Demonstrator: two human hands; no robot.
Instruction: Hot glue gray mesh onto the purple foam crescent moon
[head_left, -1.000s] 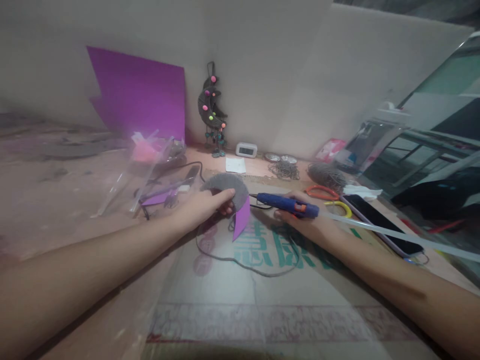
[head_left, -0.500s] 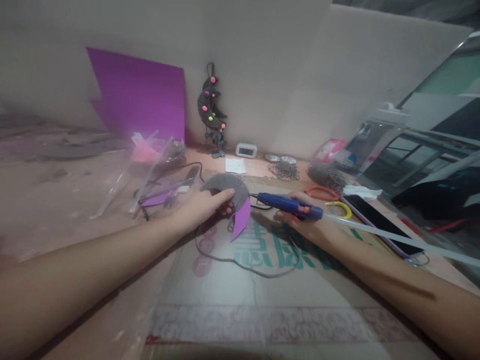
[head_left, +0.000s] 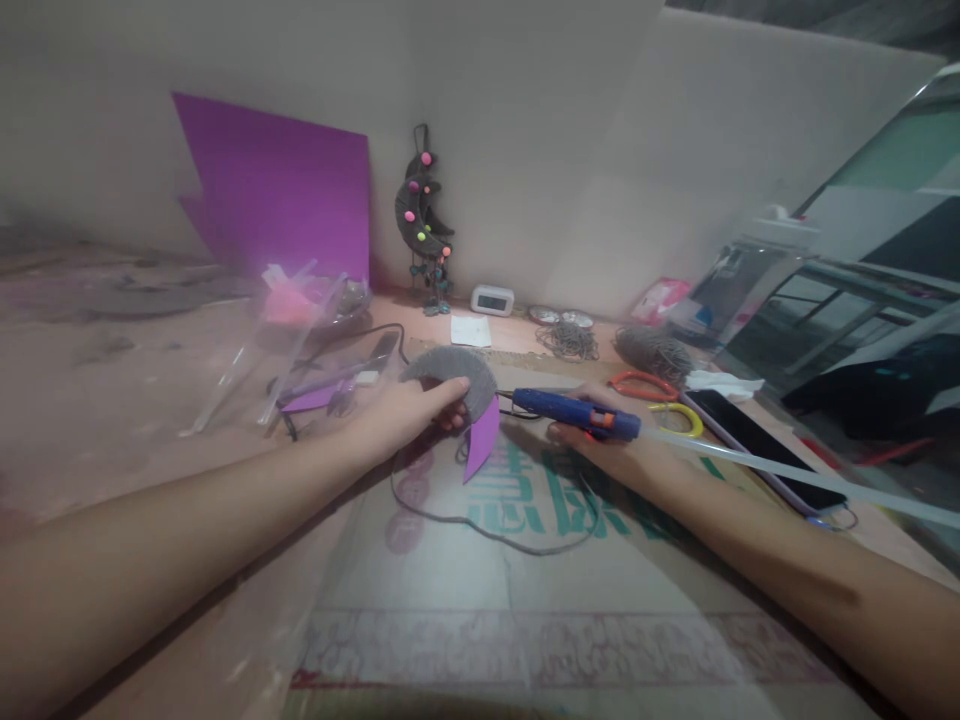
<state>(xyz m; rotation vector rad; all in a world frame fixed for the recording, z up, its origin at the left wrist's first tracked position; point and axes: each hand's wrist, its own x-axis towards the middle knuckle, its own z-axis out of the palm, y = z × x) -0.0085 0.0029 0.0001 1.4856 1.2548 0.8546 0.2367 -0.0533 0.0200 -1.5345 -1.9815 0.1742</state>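
Observation:
My left hand (head_left: 409, 412) pinches a crescent-shaped piece (head_left: 466, 385), wrapped in grey yarn over most of its arc with a bare purple tip hanging down. My right hand (head_left: 611, 447) grips a blue glue gun (head_left: 576, 411) with an orange trigger, its nozzle pointing left at the crescent, a short gap from it. A long clear glue stick (head_left: 787, 470) sticks out of the gun's back to the right. A grey yarn strand (head_left: 480, 525) trails from the crescent in a loop over the flattened cardboard (head_left: 525, 590) under both hands.
A purple sheet (head_left: 285, 190) leans on the back wall beside a finished dark moon ornament (head_left: 424, 215). Along the back lie a small white clock (head_left: 493, 299) and yarn bundles (head_left: 654, 350). Orange-and-yellow scissors (head_left: 660, 395) and a phone (head_left: 765, 445) lie right; plastic bags (head_left: 300, 300) lie left.
The glue gun dipped slightly and came back up near its former place. My left hand and the crescent have hardly moved.

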